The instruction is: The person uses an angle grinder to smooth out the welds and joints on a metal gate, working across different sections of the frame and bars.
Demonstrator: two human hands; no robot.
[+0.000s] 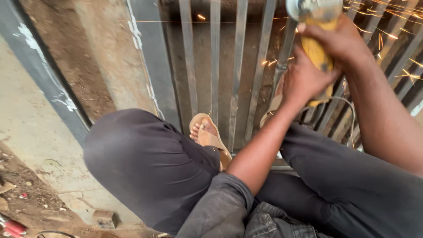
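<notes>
A: Up at one o'clock, the grinder [318, 48] sits in both hands, yellow body, grey guard at the top edge, tilted onto the metal gate [238, 66] lying flat below.

B: Grips?

A: Left hand [304, 79] is wrapped shut round the lower end of the body. Right hand [341, 42] is curled over the upper part, just behind the guard. Both closed tight on it.

B: How does it handle?

A: Stiff and, I judge, fairly heavy; it likely kicks and buzzes. Sparks [396, 35] fly toward three o'clock. Hold the body, never near the disc.

B: Surroundings?

A: Sandalled foot [206, 132] rests on the bars at six o'clock from the tool; cord [339, 103] loops beneath. Knees bent either side.
</notes>
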